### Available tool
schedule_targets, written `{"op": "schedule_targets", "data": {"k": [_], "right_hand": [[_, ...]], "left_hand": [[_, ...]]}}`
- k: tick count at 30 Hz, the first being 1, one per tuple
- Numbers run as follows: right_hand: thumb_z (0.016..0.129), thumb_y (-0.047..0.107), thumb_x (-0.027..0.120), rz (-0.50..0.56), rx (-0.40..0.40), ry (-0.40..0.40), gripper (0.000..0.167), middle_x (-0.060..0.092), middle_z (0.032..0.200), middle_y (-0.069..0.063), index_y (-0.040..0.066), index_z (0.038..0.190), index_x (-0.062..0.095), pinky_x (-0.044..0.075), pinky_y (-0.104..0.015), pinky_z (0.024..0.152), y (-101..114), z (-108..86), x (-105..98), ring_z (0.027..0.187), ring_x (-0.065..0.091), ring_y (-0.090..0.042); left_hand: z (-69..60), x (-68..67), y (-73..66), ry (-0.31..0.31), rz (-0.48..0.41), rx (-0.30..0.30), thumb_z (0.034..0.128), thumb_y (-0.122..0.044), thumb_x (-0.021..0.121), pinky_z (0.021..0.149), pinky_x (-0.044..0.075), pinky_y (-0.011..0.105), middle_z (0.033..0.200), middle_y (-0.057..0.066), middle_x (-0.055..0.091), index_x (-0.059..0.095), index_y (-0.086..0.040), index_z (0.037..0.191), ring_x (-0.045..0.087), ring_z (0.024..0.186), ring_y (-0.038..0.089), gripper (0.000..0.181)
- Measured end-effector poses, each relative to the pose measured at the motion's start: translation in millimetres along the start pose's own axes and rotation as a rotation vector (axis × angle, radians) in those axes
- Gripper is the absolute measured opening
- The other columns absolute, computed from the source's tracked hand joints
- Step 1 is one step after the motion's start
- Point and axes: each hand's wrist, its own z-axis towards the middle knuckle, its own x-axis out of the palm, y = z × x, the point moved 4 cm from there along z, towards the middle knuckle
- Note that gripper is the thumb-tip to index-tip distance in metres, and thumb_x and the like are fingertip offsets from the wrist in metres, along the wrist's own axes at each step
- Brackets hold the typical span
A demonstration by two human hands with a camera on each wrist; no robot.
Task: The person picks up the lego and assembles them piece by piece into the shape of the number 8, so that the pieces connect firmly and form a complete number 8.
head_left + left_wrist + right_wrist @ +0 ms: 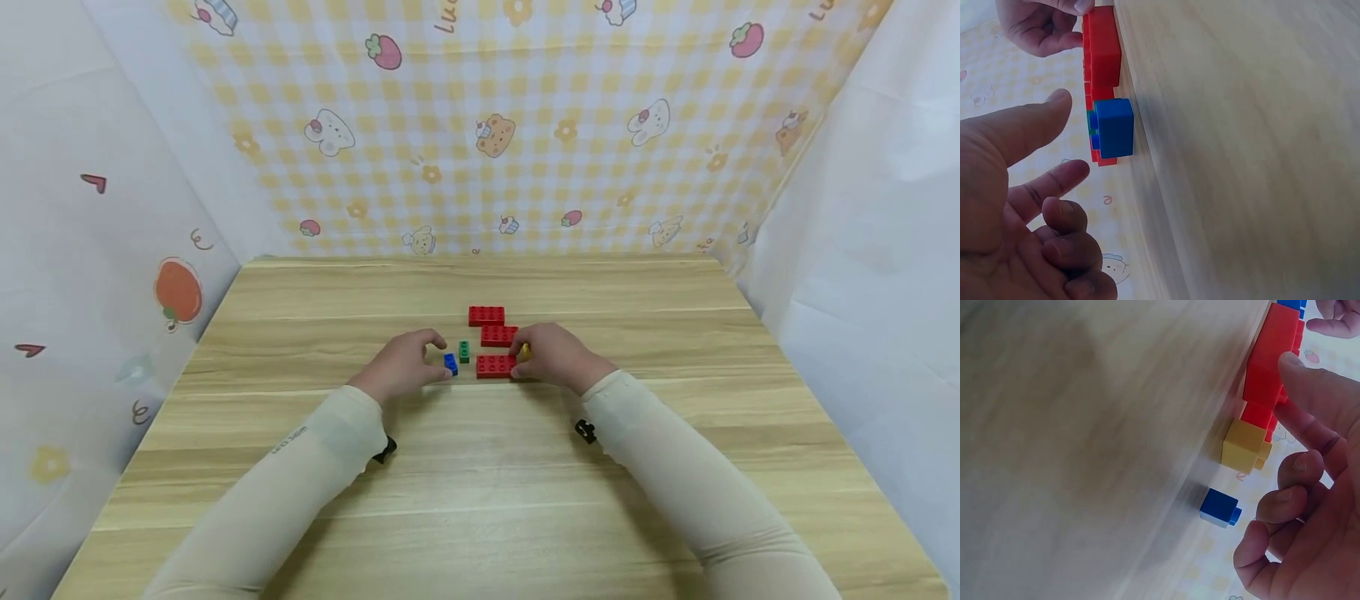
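Three red bricks lie on the table: a front one, a middle one and a back one. My right hand pinches the front red brick at its right end, thumb on the near side and index finger behind. Just left of that brick are a small green brick and a small blue brick. My left hand is beside the blue brick, thumb and index finger spread apart around nothing. Under the right hand stand a yellow brick and a second blue brick.
The wooden table ends at a yellow checked cloth behind. White cloths hang at the left and right. Dark wrist devices show under both sleeves.
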Motion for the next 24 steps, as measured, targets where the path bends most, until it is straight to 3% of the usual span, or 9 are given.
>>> {"op": "schedule_targets", "data": {"k": [9, 16, 24], "right_hand": [[0.093, 0.024, 0.083, -0.015, 0.024, 0.003, 0.022, 0.074, 0.104, -0.004, 0.013, 0.110, 0.075, 0.051, -0.036, 0.081, 5, -4.0, -1, 0.081, 0.058, -0.020], [0.093, 0.024, 0.083, -0.015, 0.034, 0.001, 0.020, 0.073, 0.102, -0.003, 0.014, 0.108, 0.075, 0.050, -0.035, 0.080, 5, -2.9, 1, 0.081, 0.058, -0.020], [0.093, 0.023, 0.083, -0.006, 0.027, -0.005, 0.020, 0.073, 0.101, -0.003, 0.012, 0.108, 0.075, 0.050, -0.034, 0.077, 2, -2.1, 1, 0.079, 0.057, -0.020]], "left_hand": [[5.6, 4.9, -2.3, 0.006, -0.009, -0.046, 0.0950, -0.028, 0.080, 0.080, 0.049, 0.039, 0.105, 0.007, 0.066, 0.063, -0.013, 0.134, 0.058, 0.091, 0.024, 0.045], [6.4, 9.1, -3.3, 0.000, -0.009, -0.067, 0.0940, -0.028, 0.081, 0.077, 0.047, 0.038, 0.102, 0.007, 0.064, 0.064, -0.014, 0.130, 0.057, 0.089, 0.025, 0.043], [9.4, 12.7, -3.9, -0.008, 0.029, -0.044, 0.0962, -0.023, 0.078, 0.073, 0.047, 0.036, 0.100, 0.006, 0.066, 0.065, -0.012, 0.126, 0.057, 0.083, 0.024, 0.034]]}}
